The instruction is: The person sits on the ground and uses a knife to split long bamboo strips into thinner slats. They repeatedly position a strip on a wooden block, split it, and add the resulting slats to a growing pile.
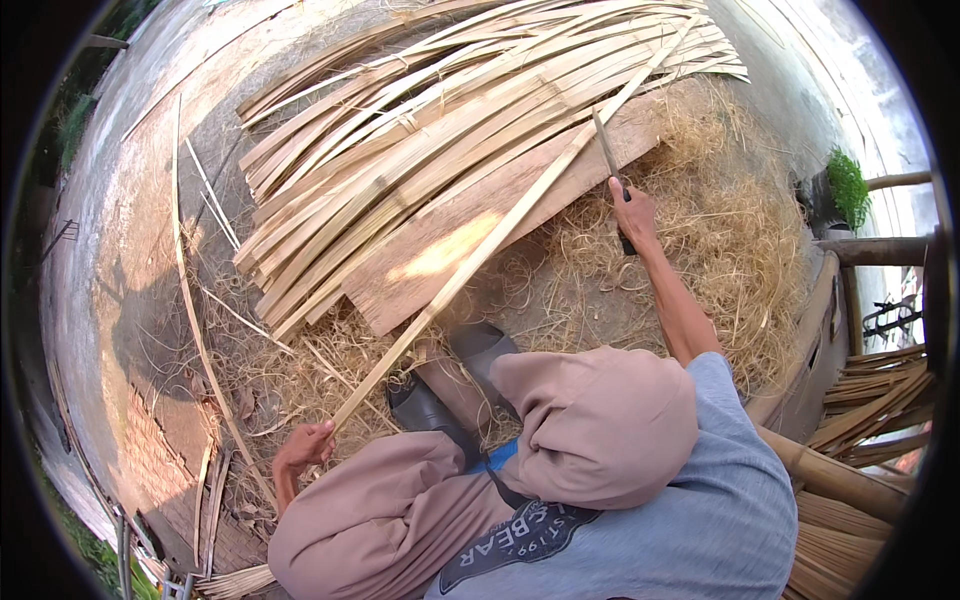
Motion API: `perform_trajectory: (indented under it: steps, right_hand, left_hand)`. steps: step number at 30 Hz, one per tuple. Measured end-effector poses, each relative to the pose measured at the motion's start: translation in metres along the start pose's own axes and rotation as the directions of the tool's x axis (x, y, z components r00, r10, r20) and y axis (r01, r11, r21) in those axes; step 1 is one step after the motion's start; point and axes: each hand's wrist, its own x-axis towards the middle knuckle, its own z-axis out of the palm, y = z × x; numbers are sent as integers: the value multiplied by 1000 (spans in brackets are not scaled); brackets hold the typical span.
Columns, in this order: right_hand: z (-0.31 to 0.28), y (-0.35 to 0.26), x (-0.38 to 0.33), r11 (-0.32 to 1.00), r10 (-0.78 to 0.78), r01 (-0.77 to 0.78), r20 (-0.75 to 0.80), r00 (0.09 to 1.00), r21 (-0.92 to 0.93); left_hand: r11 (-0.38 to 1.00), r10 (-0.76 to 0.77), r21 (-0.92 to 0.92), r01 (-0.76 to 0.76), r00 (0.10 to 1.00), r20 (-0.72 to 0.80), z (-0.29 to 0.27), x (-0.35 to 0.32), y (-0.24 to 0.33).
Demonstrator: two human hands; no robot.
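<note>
Seated on the ground amid bamboo shavings [700, 200], I hold one long bamboo strip [500, 230] that runs from seven o'clock up to one o'clock across the scene. My left hand [305, 447], at seven o'clock, has its grip closed on the strip's near end; my right hand [632, 207], at two o'clock, has its grip wrapped tight around the dark handle of a knife [610, 165], whose blade rests against the strip about two thirds of the way along its length.

The strip lies over a wooden plank [450, 255] that serves as my working surface, and behind it, from ten to one o'clock, a broad pile of split bamboo slats [400, 130] is stacked flat. Judging by that pile and the thick bed of curled shavings around the plank, a good share of the work looks done. The strip in hand appears only partly worked, with the stretch from the blade up to its far tip left to go. At four o'clock, beside a heavy bamboo pole [830, 475], bundled strips [880, 390] wait; I cannot tell whether they are finished or raw. My dark boots [440, 400] sit just below the plank's near edge.
</note>
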Motion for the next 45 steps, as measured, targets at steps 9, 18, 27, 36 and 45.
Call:
perform_trajectory:
  steps: [9,18,27,36,45]
  right_hand:
    - [13,10,-19,980,-62,56,-21,998,-189]
    - [30,-23,-26,987,-130,135,56,990,-92]
    - [77,-96,-217,815,-565,547,473,676,191]
    - [62,-65,-178,902,-413,428,402,817,58]
    - [50,-60,-123,976,-216,213,332,918,46]
  left_hand:
    - [999,30,-40,-37,989,-147,-39,-33,-51]
    - [924,382,30,-381,924,-7,58,45,96]
    - [824,549,8,-566,796,-255,140,90,107]
    - [775,632,226,-590,725,-274,152,84,131]
    - [798,596,113,-592,751,-284,149,92,115]
